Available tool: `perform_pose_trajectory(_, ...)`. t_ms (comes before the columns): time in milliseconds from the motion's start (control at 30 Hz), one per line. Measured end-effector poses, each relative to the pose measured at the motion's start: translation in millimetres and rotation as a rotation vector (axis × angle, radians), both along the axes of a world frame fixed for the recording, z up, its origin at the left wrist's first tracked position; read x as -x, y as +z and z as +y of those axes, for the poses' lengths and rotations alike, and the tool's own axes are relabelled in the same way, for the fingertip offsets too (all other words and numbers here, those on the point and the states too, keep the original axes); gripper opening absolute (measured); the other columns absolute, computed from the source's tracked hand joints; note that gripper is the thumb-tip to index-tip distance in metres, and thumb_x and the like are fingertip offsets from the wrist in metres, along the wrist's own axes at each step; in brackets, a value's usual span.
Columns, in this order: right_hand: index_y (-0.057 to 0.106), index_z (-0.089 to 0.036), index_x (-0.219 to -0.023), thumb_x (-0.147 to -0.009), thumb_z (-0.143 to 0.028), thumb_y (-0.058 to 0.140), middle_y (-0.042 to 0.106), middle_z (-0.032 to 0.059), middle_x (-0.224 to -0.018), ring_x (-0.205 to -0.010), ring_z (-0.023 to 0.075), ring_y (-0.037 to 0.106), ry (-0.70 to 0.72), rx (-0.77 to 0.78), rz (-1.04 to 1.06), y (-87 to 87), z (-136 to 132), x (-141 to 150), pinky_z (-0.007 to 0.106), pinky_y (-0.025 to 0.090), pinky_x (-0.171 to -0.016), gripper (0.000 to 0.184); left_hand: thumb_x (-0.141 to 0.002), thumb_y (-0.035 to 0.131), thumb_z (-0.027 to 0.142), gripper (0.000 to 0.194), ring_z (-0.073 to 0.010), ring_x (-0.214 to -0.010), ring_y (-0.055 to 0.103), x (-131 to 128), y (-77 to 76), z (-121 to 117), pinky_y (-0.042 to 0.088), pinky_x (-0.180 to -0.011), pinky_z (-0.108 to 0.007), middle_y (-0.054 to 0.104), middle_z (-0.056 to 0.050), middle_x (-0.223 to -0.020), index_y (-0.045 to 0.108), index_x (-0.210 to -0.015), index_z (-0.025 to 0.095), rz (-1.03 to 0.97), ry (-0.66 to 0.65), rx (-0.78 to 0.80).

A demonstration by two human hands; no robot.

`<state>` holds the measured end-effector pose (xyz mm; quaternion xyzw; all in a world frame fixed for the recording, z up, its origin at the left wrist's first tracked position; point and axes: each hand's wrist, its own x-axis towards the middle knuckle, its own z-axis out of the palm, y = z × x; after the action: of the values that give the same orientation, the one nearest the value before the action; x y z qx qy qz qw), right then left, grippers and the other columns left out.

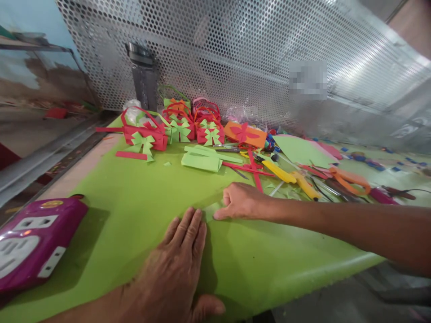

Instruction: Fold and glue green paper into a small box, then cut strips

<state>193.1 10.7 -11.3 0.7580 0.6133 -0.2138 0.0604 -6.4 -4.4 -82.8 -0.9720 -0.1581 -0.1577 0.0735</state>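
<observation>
My left hand (pixel 178 264) lies flat, fingers stretched out, on a large green paper sheet (pixel 134 215) that covers the table. My right hand (pixel 240 202) reaches in from the right with its fingers curled, pinching a small folded corner of the green paper (pixel 212 210) just beyond my left fingertips. The two hands are almost touching.
Red paper baskets with green bows (pixel 144 137) stand at the back, beside folded green strips (pixel 202 159). Yellow cutters (pixel 279 172), orange scissors (pixel 350 178) and paper scraps crowd the right. A purple power strip (pixel 30 242) lies at the left. A perforated metal panel (pixel 235 58) stands behind.
</observation>
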Motion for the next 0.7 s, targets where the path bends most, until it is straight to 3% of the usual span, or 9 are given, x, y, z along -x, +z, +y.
perform_pose_trajectory(167, 0.050, -0.019, -0.052, -0.058, -0.046, 0.064, 0.052, -0.0027, -0.053, -0.049, 0.0098, 0.046, 0.004, -0.016, 0.046, -8.1, -2, -20, 0.022, 0.028, -0.042, 0.031, -0.073, 0.033, 0.073, 0.093, -0.0440, -0.119, 0.043, 1, -1.7, 1, 0.041, -0.090, -0.052, 0.044, -0.032, -0.128, 0.051, -0.122, -0.004, -0.008, -0.010, -0.023)
perform_pose_trajectory(333, 0.050, -0.018, -0.050, -0.061, -0.042, 0.064, 0.047, -0.0042, -0.048, -0.045, 0.0080, 0.042, -0.001, -0.020, 0.067, -13.3, -2, -43, 0.022, 0.027, -0.041, 0.029, -0.073, 0.038, 0.071, 0.088, -0.0408, -0.125, 0.037, 6, -3.2, 0, 0.038, -0.096, -0.050, 0.040, -0.026, -0.135, 0.044, -0.130, 0.003, -0.021, 0.000, 0.046)
perform_pose_trajectory(433, 0.056, -0.017, -0.056, -0.062, -0.037, 0.066, 0.052, -0.0031, -0.052, -0.048, 0.0086, 0.047, -0.020, -0.018, 0.050, -11.7, -1, -50, 0.021, 0.030, -0.043, 0.024, -0.074, 0.040, 0.069, 0.086, -0.0389, -0.126, 0.037, 7, -3.6, 1, 0.037, -0.098, -0.049, 0.041, -0.023, -0.136, 0.041, -0.132, 0.007, -0.026, 0.006, 0.053)
perform_pose_trajectory(567, 0.062, -0.013, -0.070, -0.072, -0.027, 0.065, 0.060, 0.0003, -0.065, -0.059, 0.0100, 0.056, -0.023, 0.016, 0.002, -5.9, 0, -55, 0.020, 0.040, -0.051, 0.014, -0.072, 0.039, 0.072, 0.091, -0.0391, -0.125, 0.038, 5, -3.2, 1, 0.038, -0.097, -0.048, 0.042, -0.025, -0.135, 0.039, -0.133, 0.006, -0.020, 0.015, 0.008)
perform_pose_trajectory(700, 0.057, -0.014, -0.103, -0.086, -0.033, 0.054, 0.061, 0.0044, -0.099, -0.081, 0.0149, 0.060, 0.039, 0.055, -0.061, -3.5, 0, -62, 0.033, 0.051, -0.069, 0.025, -0.070, 0.039, 0.075, 0.097, -0.0420, -0.124, 0.037, 6, -5.1, -1, 0.039, -0.096, -0.050, 0.040, -0.030, -0.134, 0.038, -0.132, 0.000, -0.018, -0.002, -0.042)
